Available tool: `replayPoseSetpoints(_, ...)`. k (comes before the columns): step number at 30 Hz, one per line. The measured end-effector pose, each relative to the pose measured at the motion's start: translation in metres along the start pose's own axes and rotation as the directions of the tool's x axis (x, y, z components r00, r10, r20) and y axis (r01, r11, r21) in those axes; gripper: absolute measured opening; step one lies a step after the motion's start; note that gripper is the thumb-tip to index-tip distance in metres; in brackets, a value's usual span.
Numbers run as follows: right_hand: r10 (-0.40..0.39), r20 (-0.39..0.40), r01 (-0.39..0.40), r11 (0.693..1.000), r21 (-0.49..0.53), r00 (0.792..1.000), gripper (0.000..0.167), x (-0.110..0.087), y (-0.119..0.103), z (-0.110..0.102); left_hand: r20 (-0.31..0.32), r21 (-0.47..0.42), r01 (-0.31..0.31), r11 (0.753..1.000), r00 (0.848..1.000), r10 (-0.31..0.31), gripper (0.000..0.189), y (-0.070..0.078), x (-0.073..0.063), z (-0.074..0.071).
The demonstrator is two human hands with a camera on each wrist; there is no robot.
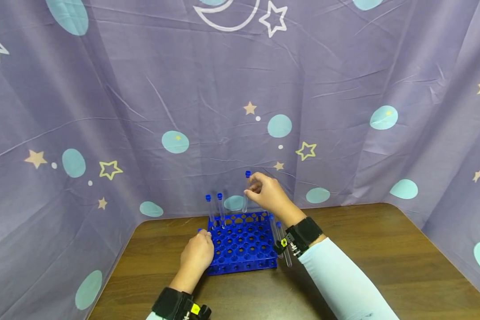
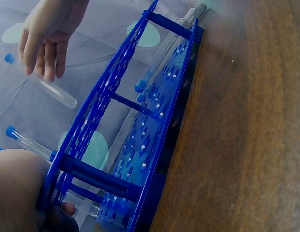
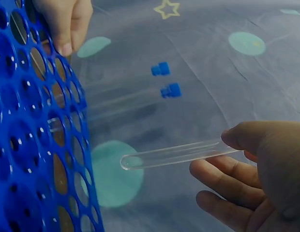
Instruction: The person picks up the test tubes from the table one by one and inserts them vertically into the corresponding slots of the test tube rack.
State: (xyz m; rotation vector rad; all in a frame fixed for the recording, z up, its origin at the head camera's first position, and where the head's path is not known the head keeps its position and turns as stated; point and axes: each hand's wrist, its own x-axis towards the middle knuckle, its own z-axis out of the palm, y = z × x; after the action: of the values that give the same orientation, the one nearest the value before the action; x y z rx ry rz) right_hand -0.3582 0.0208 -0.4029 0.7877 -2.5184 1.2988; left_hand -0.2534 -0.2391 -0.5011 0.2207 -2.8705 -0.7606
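My right hand [image 1: 267,191] pinches a clear test tube [image 3: 174,154] with a blue cap between thumb and fingers. The tube hangs nearly upright above the back of the blue test tube rack [image 1: 244,268], its round bottom clear of the holes in the right wrist view. My left hand [image 1: 198,251] grips the rack's left end, with the thumb around the corner in the left wrist view. Two blue-capped tubes [image 1: 222,209] stand in holes at the back left of the rack. Another blue cap [image 1: 200,230] peeks out by the left hand, its tube hidden.
Two more capped tubes [image 1: 286,257] lean along the rack's right end, partly behind the right wrist's camera strap [image 1: 304,234]. The rack stands on a brown wooden table [image 1: 344,231]. A purple patterned curtain [image 1: 224,89] hangs right behind the table.
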Motion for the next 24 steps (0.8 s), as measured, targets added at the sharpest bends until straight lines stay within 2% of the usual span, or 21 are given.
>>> replayPoseSetpoints(10, 0.039, 0.058, -0.042, 0.998, 0.044, 0.998, 0.029, 0.01, -0.006, 0.037, -0.005, 0.004, 0.0, 1.0, 1.0, 0.0, 0.041, 0.0, -0.001, 0.0)
replayPoseSetpoints(24, 0.014, 0.098, -0.007, 0.998, -0.07, 0.995, 0.034, 0.012, 0.0, 0.056, -0.024, 0.005, -0.016, 1.0, 1.0, 0.016, 0.038, 0.0, 0.0, 0.002)
